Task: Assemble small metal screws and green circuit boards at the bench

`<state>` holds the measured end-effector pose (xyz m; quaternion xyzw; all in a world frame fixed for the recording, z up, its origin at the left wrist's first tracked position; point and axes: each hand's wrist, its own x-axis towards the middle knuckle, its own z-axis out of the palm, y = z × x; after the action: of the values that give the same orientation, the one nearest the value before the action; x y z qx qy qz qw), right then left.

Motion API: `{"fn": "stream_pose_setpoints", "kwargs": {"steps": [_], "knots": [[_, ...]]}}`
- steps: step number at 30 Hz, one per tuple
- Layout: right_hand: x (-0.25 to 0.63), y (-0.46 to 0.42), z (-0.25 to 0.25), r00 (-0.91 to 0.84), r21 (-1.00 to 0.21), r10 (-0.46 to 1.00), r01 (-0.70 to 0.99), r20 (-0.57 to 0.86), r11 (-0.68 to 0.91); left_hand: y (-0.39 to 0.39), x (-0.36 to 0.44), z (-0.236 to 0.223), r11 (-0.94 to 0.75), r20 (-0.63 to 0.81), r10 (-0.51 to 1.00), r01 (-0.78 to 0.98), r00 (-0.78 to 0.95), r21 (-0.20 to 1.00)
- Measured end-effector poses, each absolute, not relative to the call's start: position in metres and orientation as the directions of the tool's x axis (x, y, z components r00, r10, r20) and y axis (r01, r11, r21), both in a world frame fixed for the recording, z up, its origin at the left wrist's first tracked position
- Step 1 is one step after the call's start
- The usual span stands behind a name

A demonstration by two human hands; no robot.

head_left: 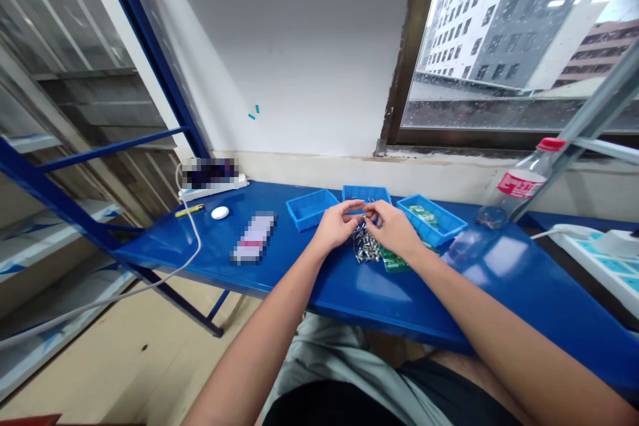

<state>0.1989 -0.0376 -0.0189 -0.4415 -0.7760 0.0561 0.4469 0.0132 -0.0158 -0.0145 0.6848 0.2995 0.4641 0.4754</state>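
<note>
My left hand (338, 225) and my right hand (392, 227) meet at the fingertips above a pile of small silver metal parts that look like screws (368, 247). Fingers and thumb are drawn together on both hands, and whatever they pinch is too small to make out. Green circuit boards (397, 262) lie beside the pile, partly under my right hand. Just behind the hands stands a blue bin (366, 192), its inside mostly hidden by my fingers. To the right, another blue bin (444, 234) holds more green boards.
A third blue bin (312, 208) stands left of my hands on the blue table (279, 273). Farther left are a blurred phone-like object (253, 237), a white oval case (220, 213), a yellow cutter (190, 210) and a cable (200, 239). A plastic bottle (519, 185) stands at right.
</note>
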Motion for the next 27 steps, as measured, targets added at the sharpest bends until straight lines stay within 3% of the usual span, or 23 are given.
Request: {"fn": "stream_pose_setpoints", "kwargs": {"steps": [5, 10, 17, 24, 27], "knots": [[0.1961, -0.0409, -0.0144, -0.121, -0.522, 0.750, 0.646, 0.650, 0.556, -0.0162, 0.0136, -0.0146, -0.370, 0.353, 0.863, -0.024, 0.361, 0.929], [0.1972, -0.0393, -0.0136, -0.099, -0.614, 0.787, 0.569, 0.609, 0.547, -0.0189, 0.0106, -0.0117, -0.346, 0.279, 0.876, 0.110, 0.394, 0.932], [0.1970, -0.0391, -0.0153, -0.178, -0.557, 0.750, 0.567, 0.637, 0.607, -0.0160, 0.0082, -0.0147, -0.394, 0.327, 0.889, 0.169, 0.321, 0.903], [0.1951, -0.0426, -0.0122, -0.072, -0.696, 0.834, 0.515, 0.548, 0.501, -0.0164, 0.0088, -0.0133, -0.480, 0.393, 0.870, 0.328, 0.298, 0.814], [0.1953, -0.0411, -0.0149, -0.058, -0.749, 0.864, 0.471, 0.500, 0.465, -0.0156, 0.0100, -0.0143, -0.495, 0.418, 0.860, 0.280, 0.293, 0.822]]}}
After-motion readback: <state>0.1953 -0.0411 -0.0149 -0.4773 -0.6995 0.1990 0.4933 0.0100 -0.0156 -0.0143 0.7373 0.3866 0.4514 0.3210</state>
